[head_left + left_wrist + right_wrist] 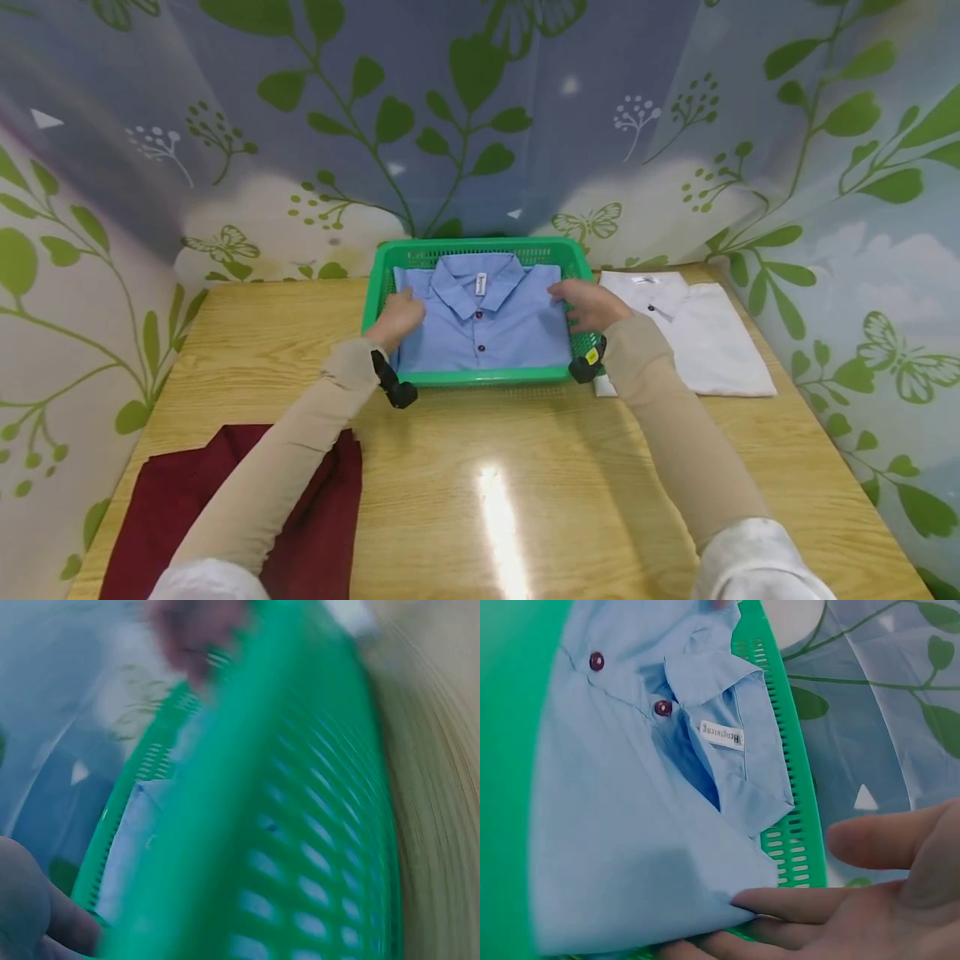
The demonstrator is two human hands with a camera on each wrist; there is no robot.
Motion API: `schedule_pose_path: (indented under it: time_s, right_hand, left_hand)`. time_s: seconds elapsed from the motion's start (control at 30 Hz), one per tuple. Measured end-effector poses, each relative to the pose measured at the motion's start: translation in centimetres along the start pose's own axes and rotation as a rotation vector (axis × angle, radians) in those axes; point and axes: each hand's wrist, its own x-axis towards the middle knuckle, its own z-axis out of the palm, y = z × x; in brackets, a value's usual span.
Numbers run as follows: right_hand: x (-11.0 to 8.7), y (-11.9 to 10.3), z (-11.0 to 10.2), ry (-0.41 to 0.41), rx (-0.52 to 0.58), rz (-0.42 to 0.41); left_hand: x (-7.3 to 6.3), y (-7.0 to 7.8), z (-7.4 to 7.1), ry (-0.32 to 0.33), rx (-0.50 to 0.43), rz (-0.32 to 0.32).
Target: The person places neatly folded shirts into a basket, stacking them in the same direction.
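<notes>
A folded light blue shirt [480,325] with a collar, dark buttons and a white neck label lies inside a green plastic basket [491,377]. At the shirt's left edge is my left hand [397,321], its fingers partly out of sight. The basket's rim hides those fingertips in the left wrist view, where the hand [37,907] shows at lower left. On the right side, my right hand [591,304] touches the shirt's edge. Its extended fingers [787,906] lie along the cloth in the right wrist view, the thumb held apart.
A folded white shirt [697,342] lies to the right of the basket, close beside it. Dark red folded clothing [322,508] is at the front left, partly under my left forearm. The wooden table [450,467] meets leaf-patterned curtains [420,125] behind and at the sides.
</notes>
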Motion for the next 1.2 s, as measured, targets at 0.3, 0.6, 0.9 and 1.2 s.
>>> schedule_pose_path:
  time_s: [0.3,0.6,0.9,1.2]
  right_hand:
    - [-1.2,-2.3,0.7,0.085,-0.097,-0.084]
    - [0.7,-1.4,0.6,0.003,0.134,0.024]
    - [1.8,-0.1,-0.1,0.001,0.101,0.060]
    - [1.4,-1.8,-0.1,-0.013,0.131,0.008]
  left_hand:
    - [-1.5,2.2,-0.3,0.181,0.205,0.228]
    - [-1.0,1.7,-0.7,0.019,0.027,0.031]
    - [-0.2,0.9,-0.3,-0.106,-0.048,-0.180]
    - [-0.2,2.2,-0.8,-0.114,-0.022,-0.042]
